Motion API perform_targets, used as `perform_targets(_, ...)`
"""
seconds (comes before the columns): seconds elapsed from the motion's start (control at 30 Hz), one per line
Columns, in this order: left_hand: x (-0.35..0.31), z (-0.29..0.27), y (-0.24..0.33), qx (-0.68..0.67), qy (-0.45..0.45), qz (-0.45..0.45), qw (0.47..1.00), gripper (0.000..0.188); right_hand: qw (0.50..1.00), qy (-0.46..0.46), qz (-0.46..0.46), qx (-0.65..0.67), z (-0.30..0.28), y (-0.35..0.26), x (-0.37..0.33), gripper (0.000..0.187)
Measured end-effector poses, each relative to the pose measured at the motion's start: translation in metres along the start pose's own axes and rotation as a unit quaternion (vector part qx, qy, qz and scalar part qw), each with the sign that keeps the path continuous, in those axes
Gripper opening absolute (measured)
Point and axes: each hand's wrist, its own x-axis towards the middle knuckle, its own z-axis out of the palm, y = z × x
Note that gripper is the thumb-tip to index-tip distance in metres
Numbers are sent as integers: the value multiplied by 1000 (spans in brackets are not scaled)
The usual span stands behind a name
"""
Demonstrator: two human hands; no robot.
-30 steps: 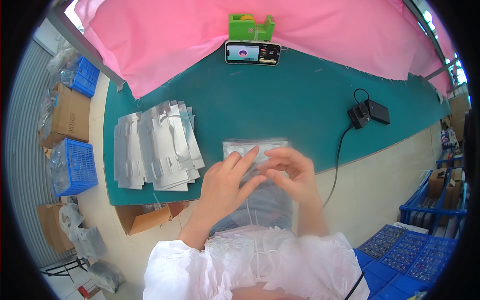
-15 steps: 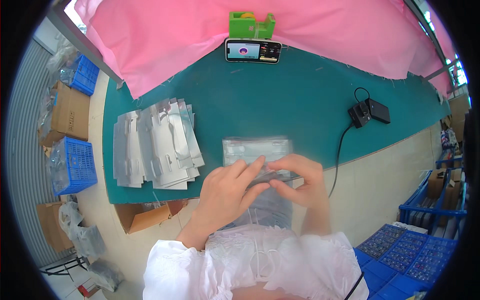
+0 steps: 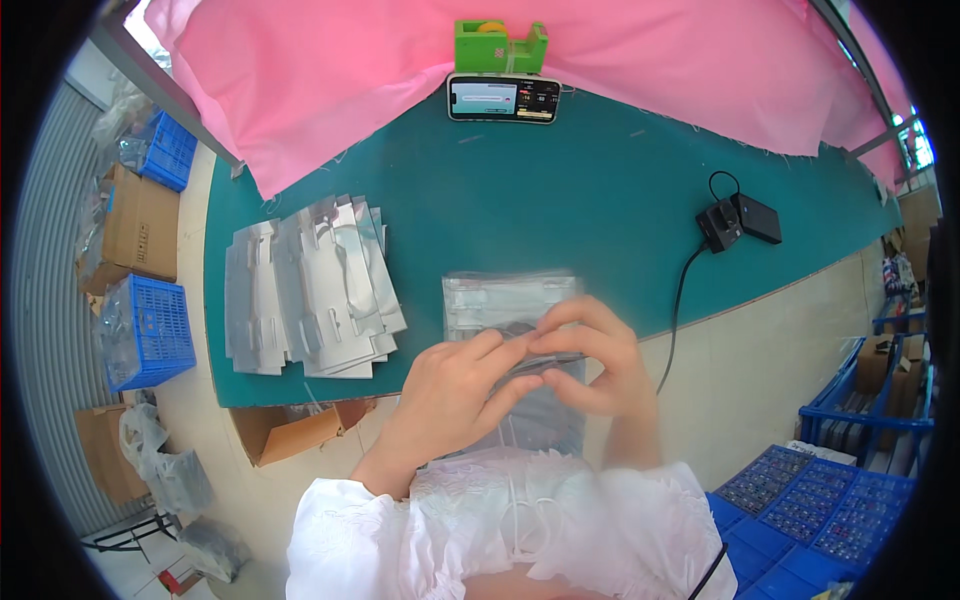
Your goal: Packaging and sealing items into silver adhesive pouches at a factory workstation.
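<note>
Lying at the near edge of the green table, one clear packet. Hovering over it: curling left hand and right hand, leaving narrow thumb-to-finger gaps, possibly pinching film, not showing enough to tell. Probably working best by pinching lightly, keeping film flat. Overlapping leftward, beyond counting: silvery sleeves. Standing beyond: one phone, one tape dispenser.

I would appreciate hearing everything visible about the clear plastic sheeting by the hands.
The clear plastic sheeting looks thin and glossy, with whitish areas and a straight far edge. Its far part lies flat on the green table, near the front edge. The left hand and right hand partly hide its near part; exact contact is unclear.
</note>
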Motion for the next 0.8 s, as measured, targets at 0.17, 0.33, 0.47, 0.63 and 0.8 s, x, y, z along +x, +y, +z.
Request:
perform_targets(0.17, -1, 0, 0, -21, -24, -14, 999, 28, 1000, -4, 18, 9, 3, 6, -7, 29)
perform_targets(0.33, 0, 0, -1, -25, -29, -24, 999, 27, 1000, 9, 29, 3, 5, 6, -6, 26)
perform_targets(0.47, 0, 2, -3, -29, -31, -31, 999, 23, 999, 8, 35, 5, 6, 9, -7, 25)
perform_targets(0.63, -2, 5, -9, -49, -52, -28, 997, 19, 999, -7, 36, -3, 7, 11, -11, 24)
perform_targets(0.8, -2, 4, -9, -52, -49, -42, 997, 20, 997, -19, 72, 28, 8, 8, -9, 25)
